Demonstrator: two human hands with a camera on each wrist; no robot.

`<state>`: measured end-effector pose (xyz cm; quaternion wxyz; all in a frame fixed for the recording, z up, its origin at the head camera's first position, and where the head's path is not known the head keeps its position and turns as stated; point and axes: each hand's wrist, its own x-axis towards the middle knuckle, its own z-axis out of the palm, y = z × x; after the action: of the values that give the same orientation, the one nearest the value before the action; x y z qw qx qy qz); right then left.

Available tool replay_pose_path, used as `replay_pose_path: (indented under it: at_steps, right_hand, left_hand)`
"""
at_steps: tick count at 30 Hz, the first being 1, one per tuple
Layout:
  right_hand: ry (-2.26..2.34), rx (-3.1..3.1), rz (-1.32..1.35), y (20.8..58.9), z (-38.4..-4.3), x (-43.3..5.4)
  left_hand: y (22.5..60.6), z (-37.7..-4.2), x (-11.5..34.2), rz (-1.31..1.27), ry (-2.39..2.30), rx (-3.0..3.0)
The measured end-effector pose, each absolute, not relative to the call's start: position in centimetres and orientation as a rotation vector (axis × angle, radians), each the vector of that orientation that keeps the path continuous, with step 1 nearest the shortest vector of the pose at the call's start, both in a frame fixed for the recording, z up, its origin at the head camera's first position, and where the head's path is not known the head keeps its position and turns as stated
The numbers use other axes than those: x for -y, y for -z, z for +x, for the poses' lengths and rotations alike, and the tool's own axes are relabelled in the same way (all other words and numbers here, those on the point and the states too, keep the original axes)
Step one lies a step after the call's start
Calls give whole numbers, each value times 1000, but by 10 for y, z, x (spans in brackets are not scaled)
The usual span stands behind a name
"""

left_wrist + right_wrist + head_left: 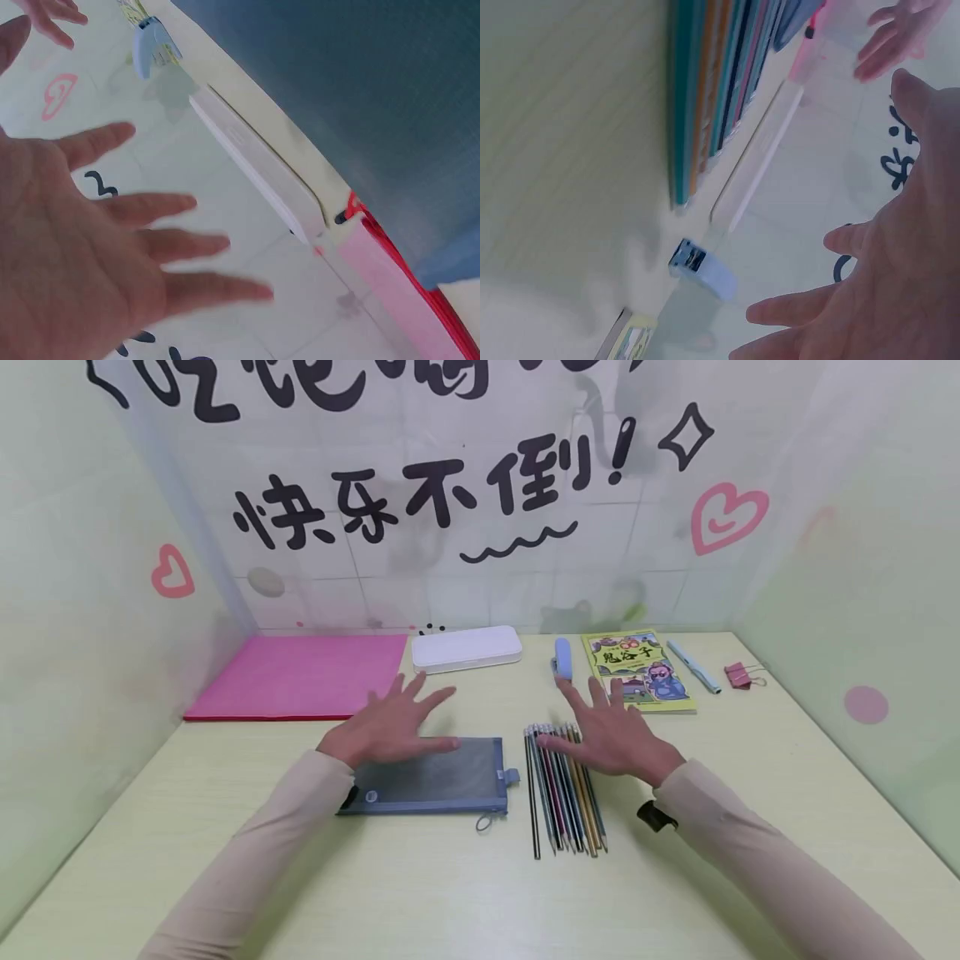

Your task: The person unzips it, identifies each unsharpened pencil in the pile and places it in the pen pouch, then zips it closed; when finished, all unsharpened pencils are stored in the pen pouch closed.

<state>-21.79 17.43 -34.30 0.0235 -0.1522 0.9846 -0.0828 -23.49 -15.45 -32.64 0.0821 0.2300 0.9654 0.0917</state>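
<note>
My left hand [390, 727] [82, 247] hovers, fingers spread and straight, over the upper left part of a dark blue zip pouch [450, 781] lying flat on the table. It holds nothing. The pouch has a see-through mesh face, a side tab and a zip pull loop at its lower right. My right hand [611, 735] [900, 232] is spread in the air above the right upper end of a row of several pencils [558, 802] [712, 97], and it is empty too. The pencils lie side by side, points toward me, just right of the pouch.
Along the back stand a pink folder [300, 677], a white pencil case [467, 649], a blue stapler [562, 658], a yellow-green booklet [641, 668], a light blue pen [693, 667] and a pink binder clip [739, 676]. Printed wall sheets [465, 593] enclose the table [480, 902].
</note>
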Motion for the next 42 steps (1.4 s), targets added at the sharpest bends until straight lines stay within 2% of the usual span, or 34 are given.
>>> replay_pose_path:
  at_steps: [10,18,23,32,42]
  right_hand:
    - [833,-3066,-711,336,-202,-167]
    - [1107,-2935,-636,331,-196,-162]
    - [1155,-2857,-596,328,-193,-159]
    - [1189,-2825,-608,328,-190,-157]
    - [1214,-2823,-590,331,-189,-155]
  left_hand:
    - [322,-224,120,1210,-166,-2676]
    - [326,-226,86,1459,-247,-2514]
    - [329,-230,74,1525,-180,-2457]
    - [339,-228,64,1432,-53,-2432]
    - [344,-228,58,1549,-3,-2506]
